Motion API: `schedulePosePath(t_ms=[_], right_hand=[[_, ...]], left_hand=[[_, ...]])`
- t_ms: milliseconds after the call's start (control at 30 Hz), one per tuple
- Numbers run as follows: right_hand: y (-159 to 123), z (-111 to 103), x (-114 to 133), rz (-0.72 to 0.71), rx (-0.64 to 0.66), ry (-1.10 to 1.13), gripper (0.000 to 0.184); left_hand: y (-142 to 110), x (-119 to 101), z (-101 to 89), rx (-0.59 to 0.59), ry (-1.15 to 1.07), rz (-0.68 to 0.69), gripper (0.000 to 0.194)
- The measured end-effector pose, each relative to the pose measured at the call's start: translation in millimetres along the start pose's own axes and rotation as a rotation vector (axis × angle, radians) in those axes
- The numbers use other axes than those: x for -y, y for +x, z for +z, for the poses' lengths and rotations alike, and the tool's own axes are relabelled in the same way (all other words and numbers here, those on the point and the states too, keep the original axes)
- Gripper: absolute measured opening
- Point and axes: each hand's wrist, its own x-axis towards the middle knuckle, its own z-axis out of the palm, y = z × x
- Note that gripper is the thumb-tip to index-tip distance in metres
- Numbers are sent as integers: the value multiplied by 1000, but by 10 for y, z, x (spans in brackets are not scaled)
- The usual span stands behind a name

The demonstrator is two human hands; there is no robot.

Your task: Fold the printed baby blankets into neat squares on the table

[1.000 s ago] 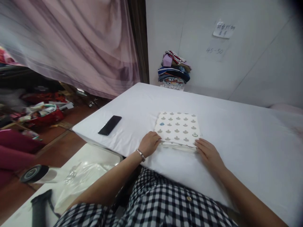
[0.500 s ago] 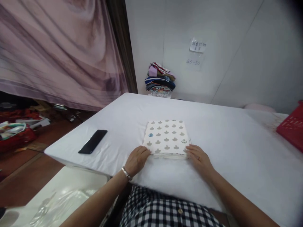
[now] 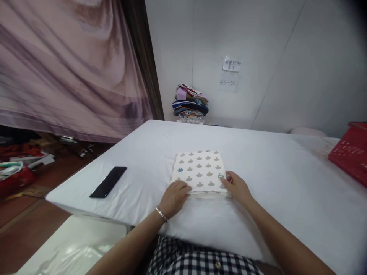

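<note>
A folded white cloth [image 3: 197, 168] with grey mushroom-like prints lies on the white-covered table in front of me. One print at its left is blue and one at its right is outlined in green. My left hand [image 3: 175, 196] rests on the cloth's near left corner, fingers stretched over its edge. At the near right edge my right hand [image 3: 236, 185] has its thumb on top and its fingers curled at the side, pinching the fabric. Layers of the fold show along the near edge.
A black phone [image 3: 108, 182] lies to the left on the table [image 3: 258, 160]. Stacked clothes [image 3: 190, 103] stand against the wall behind. A red basket [image 3: 351, 152] is at the right edge. Below left, clear plastic lies on a white surface [image 3: 86, 229]; a pink curtain [image 3: 71, 68] hangs beyond.
My left hand has slid inward onto the cloth's corner. My right hand has gone from lying at the near right corner to pinching the right edge. The view has shifted slightly.
</note>
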Motion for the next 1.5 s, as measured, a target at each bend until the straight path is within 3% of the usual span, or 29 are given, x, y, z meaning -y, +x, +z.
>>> schedulePosePath(t_ms=[100,267,400,500,633,800,967,1100,1200,1333,1500], right_hand=[[93,54,-66,24,1,-21,36],[118,151,-220,119,-26,242,38],[110,87,-249,187,-13,298,43],[103,-8,-209,219,-3,286,42],[94,-69,-124,269,67,421,33],[73,-100,-69,407,200,647,30],[35,-137,-94,438,286,830,22],[16,-111,-147,413,292,889,26],[7,-75,-212,355,314,957,33],[-3,-35,-269,345,286,1008,38],[-6,-29,-225,340,266,1008,31]], left_hand=[[53,-57,60,67,21,2,12],[39,-22,78,56,-19,4,10],[79,14,5,38,-170,-54,5],[188,-19,-44,45,-269,-135,12],[418,-200,15,64,-305,-135,14],[736,-531,268,107,-287,-95,14],[1084,-715,465,198,-279,-294,27],[1373,-743,518,368,-231,-480,43],[1540,-738,562,472,-162,-505,45],[1664,-707,604,530,-153,-500,30],[1664,-723,615,453,-205,-471,23]])
